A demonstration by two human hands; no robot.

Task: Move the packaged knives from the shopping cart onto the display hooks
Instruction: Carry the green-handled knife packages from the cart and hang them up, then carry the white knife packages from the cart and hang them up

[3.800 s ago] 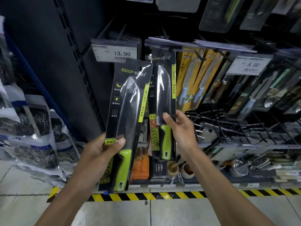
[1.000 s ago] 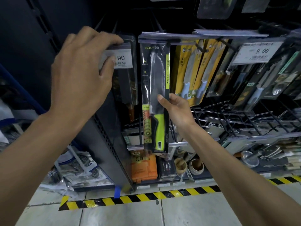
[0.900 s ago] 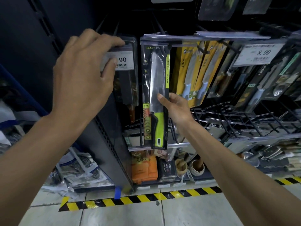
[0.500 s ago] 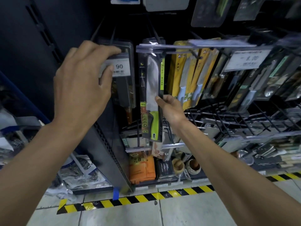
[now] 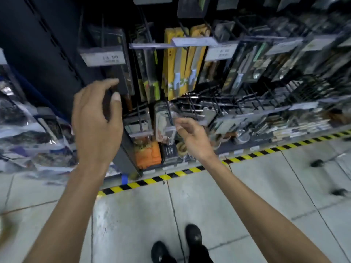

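Note:
The black packaged knife with the green handle (image 5: 150,76) hangs on a display hook behind a price rail, with no hand on it. My left hand (image 5: 96,120) is below the 13.90 price tag (image 5: 106,58), fingers loosely curled and holding nothing. My right hand (image 5: 191,137) is lower, in front of the bottom shelf, fingers relaxed and holding nothing. The shopping cart is out of sight. The picture is blurred by motion.
Yellow-packaged knives (image 5: 182,69) hang right of the green one, with more tools on wire hooks (image 5: 247,99) further right. Orange packs (image 5: 149,157) sit on the bottom shelf. Bagged goods (image 5: 28,133) fill the left shelf. Hazard tape (image 5: 171,175) edges the tiled floor; my shoes (image 5: 193,236) show below.
My right hand let go of the green-handled knife, which now hangs on the hook. Both hands dropped and pulled back from the display. My view tilted down toward the floor.

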